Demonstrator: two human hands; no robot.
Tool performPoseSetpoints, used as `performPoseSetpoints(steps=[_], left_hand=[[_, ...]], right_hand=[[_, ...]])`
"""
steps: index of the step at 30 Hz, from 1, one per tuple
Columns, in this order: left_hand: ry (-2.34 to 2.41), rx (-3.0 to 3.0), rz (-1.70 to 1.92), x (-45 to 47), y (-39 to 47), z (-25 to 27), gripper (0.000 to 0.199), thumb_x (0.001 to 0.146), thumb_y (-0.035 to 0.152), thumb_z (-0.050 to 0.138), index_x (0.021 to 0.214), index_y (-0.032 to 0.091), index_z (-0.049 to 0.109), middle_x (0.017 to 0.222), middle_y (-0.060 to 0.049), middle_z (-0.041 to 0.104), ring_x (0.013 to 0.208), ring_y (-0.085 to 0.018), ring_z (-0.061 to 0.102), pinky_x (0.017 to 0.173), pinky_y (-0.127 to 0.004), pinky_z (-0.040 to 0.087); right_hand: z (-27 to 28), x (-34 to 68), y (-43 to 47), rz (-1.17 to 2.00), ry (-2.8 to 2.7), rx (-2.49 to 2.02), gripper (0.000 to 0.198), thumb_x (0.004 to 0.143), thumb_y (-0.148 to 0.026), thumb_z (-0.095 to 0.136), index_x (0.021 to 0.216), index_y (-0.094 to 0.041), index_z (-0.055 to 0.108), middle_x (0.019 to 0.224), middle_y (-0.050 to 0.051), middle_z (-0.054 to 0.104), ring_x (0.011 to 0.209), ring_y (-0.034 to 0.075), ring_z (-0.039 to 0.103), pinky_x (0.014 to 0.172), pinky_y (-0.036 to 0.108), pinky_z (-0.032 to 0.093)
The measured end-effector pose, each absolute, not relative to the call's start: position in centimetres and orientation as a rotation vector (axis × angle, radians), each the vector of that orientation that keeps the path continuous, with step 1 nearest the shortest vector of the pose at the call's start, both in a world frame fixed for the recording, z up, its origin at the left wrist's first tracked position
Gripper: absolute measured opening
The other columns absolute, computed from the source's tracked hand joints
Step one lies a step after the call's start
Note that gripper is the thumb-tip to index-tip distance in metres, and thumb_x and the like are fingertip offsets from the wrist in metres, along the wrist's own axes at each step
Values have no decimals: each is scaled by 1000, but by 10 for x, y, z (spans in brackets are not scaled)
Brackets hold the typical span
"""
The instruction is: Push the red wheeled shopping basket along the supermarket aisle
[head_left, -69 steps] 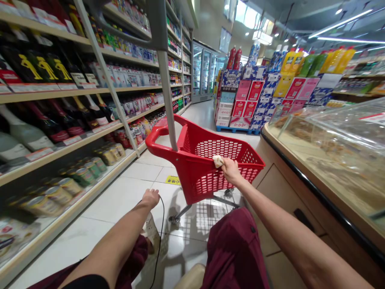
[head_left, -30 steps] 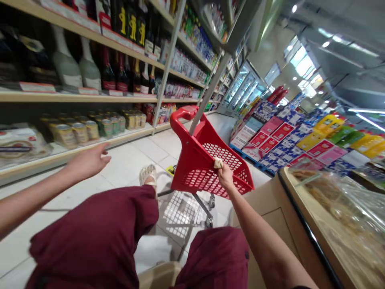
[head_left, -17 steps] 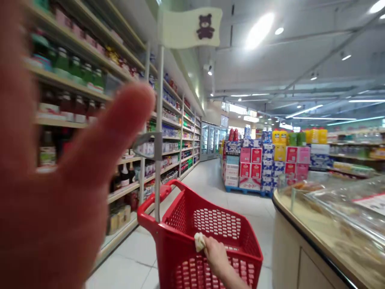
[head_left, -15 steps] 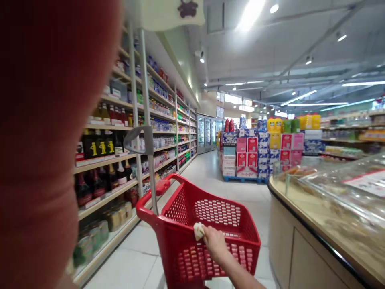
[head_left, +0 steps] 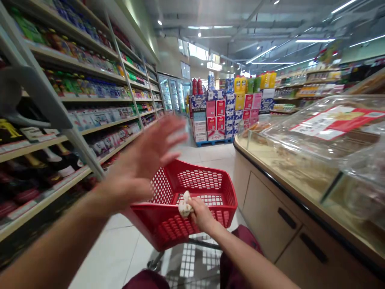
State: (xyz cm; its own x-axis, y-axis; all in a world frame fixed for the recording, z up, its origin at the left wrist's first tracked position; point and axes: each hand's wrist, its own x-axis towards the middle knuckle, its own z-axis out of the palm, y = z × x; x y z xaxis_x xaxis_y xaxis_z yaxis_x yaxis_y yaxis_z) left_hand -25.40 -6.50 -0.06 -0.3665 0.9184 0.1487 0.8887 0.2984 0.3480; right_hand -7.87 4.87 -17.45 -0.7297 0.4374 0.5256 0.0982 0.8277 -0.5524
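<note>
A red plastic shopping cart (head_left: 207,174) with perforated basket walls stands in front of me. My right hand (head_left: 201,214) is closed around a crumpled white cloth (head_left: 185,204), which rests against the near rim of the cart. Raised in front of the cart's left side, my left hand (head_left: 141,160) is spread and smeared by motion, with nothing in it. It covers the cart's left end and handle area. A slanted grey pole with a grey bracket (head_left: 45,98) rises at the left.
Shelves (head_left: 90,100) of bottles and packets line the left side. At the right is a curved counter (head_left: 261,188) with clear-covered food trays (head_left: 337,124). Ahead, stacked cartons (head_left: 216,116) sit on a blue pallet (head_left: 213,141). The floor is pale tile (head_left: 120,245).
My left hand has moved from right in front of the camera out over the cart's left side, fingers spread. The view has turned right and down. My right hand keeps the cloth at the rim.
</note>
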Motion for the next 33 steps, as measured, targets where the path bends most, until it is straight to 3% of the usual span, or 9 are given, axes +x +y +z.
performPoseSetpoints(steps=[3, 5, 7, 13, 17, 20, 25, 28, 33], left_hand=[[2329, 2028, 123, -237, -56, -36, 45, 71, 40, 54, 112, 22, 48, 115, -6, 55, 107, -24, 48, 86, -36, 38], [2403, 2046, -158, -237, -55, -60, 29, 77, 36, 45, 99, 19, 54, 102, -9, 61, 97, -23, 54, 82, -37, 39], [2449, 2084, -257, -241, -52, -79, 29, 84, 31, 31, 86, 18, 56, 90, -8, 63, 88, -21, 57, 77, -35, 40], [2544, 2169, -163, -232, -24, -96, 32, 86, 29, 26, 79, 18, 55, 81, -6, 62, 80, -19, 58, 71, -30, 40], [2549, 2171, -125, -225, -11, -99, 29, 85, 25, 28, 82, 18, 56, 82, -7, 63, 81, -18, 57, 71, -30, 40], [2556, 2190, -96, -228, -5, -101, 31, 86, 29, 27, 80, 19, 55, 80, -6, 63, 80, -18, 57, 70, -29, 39], [2585, 2201, -69, -233, -2, -101, 33, 86, 33, 26, 77, 19, 55, 76, -5, 62, 77, -17, 57, 69, -28, 38], [2602, 2219, -68, -233, -3, -100, 32, 86, 32, 26, 79, 19, 55, 76, -4, 61, 75, -17, 57, 66, -28, 37], [2575, 2288, -101, -240, -6, -102, 26, 85, 25, 30, 82, 19, 56, 75, -4, 61, 73, -16, 56, 64, -27, 36]], right_hand=[[-181, -56, 75, 686, -2229, -458, 34, 62, -4, 45, 91, -19, 56, 105, 7, 50, 98, 18, 47, 86, 32, 39], [-182, -35, 98, 651, -2156, -587, 33, 60, -4, 46, 88, -18, 55, 107, 8, 49, 99, 18, 47, 87, 32, 39], [-178, -18, 118, 546, -2084, -766, 33, 61, -3, 45, 89, -17, 56, 105, 8, 51, 98, 19, 47, 87, 33, 38], [-154, -68, 101, 340, -2208, -860, 25, 74, -10, 43, 89, -20, 60, 99, 6, 54, 94, 20, 44, 81, 33, 38], [-153, -109, 74, 350, -2322, -539, 39, 76, -12, 44, 113, -22, 51, 108, 6, 51, 100, 20, 41, 87, 35, 35], [-162, -78, 96, 453, -2332, -575, 48, 78, -10, 41, 124, -21, 41, 106, 7, 50, 93, 17, 45, 82, 31, 39], [-165, -16, 150, 435, -2247, -822, 26, 83, -21, 42, 101, -21, 61, 87, 5, 50, 81, 15, 47, 72, 25, 40], [-155, -48, 144, 369, -2158, -846, 23, 83, -20, 44, 98, -22, 62, 92, 6, 52, 83, 16, 47, 72, 26, 39], [-153, -127, 94, 453, -2246, -473, 21, 79, -15, 50, 93, -25, 62, 93, 1, 59, 84, 15, 49, 76, 28, 39]])
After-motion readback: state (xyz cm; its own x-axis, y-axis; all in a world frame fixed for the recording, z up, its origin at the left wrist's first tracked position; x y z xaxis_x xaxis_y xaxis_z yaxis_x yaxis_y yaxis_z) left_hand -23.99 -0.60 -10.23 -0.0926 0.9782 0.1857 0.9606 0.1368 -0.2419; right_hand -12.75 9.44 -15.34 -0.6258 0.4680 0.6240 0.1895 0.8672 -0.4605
